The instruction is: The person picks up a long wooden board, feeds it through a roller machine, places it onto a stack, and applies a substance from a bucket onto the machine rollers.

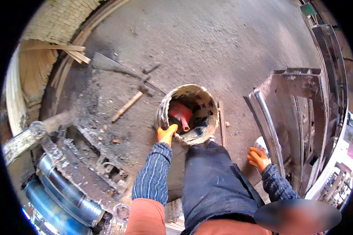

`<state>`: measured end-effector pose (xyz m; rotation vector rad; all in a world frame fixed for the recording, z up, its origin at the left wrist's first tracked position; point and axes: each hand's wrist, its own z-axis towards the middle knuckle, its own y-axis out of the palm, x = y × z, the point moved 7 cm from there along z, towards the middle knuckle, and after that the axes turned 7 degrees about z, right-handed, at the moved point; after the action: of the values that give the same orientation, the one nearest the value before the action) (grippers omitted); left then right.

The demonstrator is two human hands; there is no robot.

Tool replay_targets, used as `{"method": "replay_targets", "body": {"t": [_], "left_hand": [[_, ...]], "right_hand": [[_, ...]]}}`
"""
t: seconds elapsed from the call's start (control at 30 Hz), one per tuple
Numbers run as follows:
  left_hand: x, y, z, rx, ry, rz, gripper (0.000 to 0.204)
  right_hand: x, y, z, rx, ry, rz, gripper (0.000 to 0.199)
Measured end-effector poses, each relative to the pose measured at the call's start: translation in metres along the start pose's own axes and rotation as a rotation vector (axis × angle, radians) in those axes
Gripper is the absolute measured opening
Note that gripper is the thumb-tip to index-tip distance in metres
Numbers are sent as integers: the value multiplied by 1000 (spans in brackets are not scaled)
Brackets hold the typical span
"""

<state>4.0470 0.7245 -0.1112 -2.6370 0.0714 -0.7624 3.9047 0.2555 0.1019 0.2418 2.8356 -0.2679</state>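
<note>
A round, tan, rough-walled bucket [212, 113] stands tilted on the ground in front of my legs, its mouth facing up. My left hand [167, 134], in an orange glove, grips its near left rim, thumb over the edge. Inside the dark-stained bucket lies a red thing [181, 112] with a short tube-like end, its kind unclear. Off to the right, my right hand [258, 157], also in an orange glove, has its fingers curled at a white rounded object [259, 143] beside a metal frame. My fingers partly cover this object.
A hammer [128, 106] and a long flat-bladed tool [110, 64] lie on the dirt floor at the left. A wooden stick [222, 124] is right of the bucket. Rusty metal frames [302, 84] stand on the right. Metal cylinders [62, 192] lie at lower left.
</note>
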Motion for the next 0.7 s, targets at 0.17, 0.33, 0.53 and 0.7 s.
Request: {"method": "replay_targets", "body": {"t": [0.17,0.33,0.53,0.7], "left_hand": [[6,-91,-5,73,-247,-499,59],[41,-178,-7,285,-430,-619,53],[187,-226,3,180,-191,-955,51],[325,-246,16,56,-116,-1147,56]], "right_hand": [[-63,5,-13,64,-47,65,63],[-140,14,1,9,-93,54,62],[-318,56,56,-121,-206,-59,55],[-533,64,84,-138,-457,-128,48]]}}
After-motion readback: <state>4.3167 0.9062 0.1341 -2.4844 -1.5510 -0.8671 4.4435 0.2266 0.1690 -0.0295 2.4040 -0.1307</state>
